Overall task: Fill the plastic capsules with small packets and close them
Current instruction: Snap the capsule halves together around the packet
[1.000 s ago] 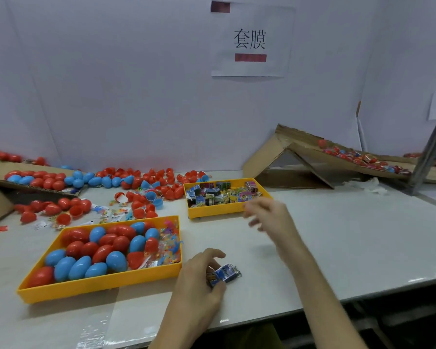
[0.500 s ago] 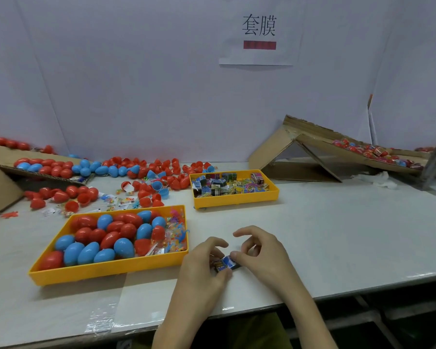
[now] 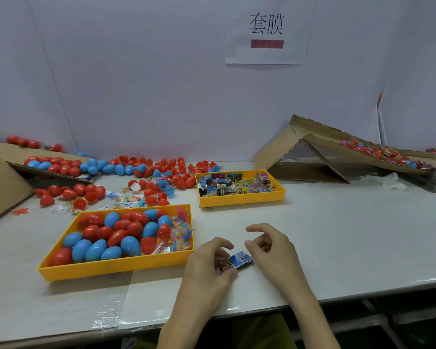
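While capsules (image 3: 106, 238) fill the near tray (image 3: 111, 267), left grip (image 3: 207, 268) pinches packets (image 3: 235, 260); right grip (image 3: 275, 255) unclear.

White paper sheet (image 3: 266, 31) on the rear wall: black characters "套膜"; small-packet (image 3: 238, 260) print apparently too blurred to read.

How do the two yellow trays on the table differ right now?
The near tray looks larger than the far tray. The near tray holds red and blue capsules, with clear toy bags at its right end; the far tray holds only small printed packets. The near tray sits close to the front edge of the table; the far tray sits farther back. Both are shallow, yellow, rectangular and lie flat.
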`<state>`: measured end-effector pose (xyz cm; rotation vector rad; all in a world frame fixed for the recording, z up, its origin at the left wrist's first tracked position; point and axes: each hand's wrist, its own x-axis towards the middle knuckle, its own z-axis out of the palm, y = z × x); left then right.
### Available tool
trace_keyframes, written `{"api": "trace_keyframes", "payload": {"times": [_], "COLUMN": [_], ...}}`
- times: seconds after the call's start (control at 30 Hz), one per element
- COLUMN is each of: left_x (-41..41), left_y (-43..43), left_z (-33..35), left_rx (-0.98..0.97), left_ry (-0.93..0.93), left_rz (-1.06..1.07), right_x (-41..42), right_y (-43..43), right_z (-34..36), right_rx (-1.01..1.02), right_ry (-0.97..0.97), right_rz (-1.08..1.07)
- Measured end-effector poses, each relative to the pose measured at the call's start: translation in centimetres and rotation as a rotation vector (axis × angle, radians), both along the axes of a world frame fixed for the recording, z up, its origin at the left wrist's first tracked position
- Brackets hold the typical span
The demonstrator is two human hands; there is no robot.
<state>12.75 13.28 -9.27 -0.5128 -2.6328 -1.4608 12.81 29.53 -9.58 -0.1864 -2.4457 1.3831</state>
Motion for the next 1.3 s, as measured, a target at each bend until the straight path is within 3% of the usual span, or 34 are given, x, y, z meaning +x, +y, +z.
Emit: {"api": "trace_keyframes", "payload": {"times": [0.4, 0.57, 0.67, 0.9, 1.3], "left_x": [0.1, 0.0, 0.1, 0.2, 0.2], "left_y": [0.0, -0.1, -0.1, -0.7, -1.1], "left_z": [0.0, -0.1, -0.2, 0.2, 0.3], "left_rx": [0.024, 0.03, 0.053, 0.271, 0.218], "left_ry": [-0.005, -0.011, -0.007, -0.025, -0.024], "left_rz": [0.006, 0.004, 0.008, -0.003, -0.17], "right_x": [0.4, 0.6, 0.9, 1.6, 2.2], "right_y": [-0.1, 0.4, 0.6, 0.4, 0.1], "right_z": [0.4, 0.2, 0.4, 1.0, 1.4], "right_rx": [-0.012, -0.227, -0.367, -0.37, -0.437], "right_ry": [-0.019, 0.139, 0.169, 0.208, 0.252], "right_rz": [0.105, -0.035, 0.045, 0.25, 0.354]}}
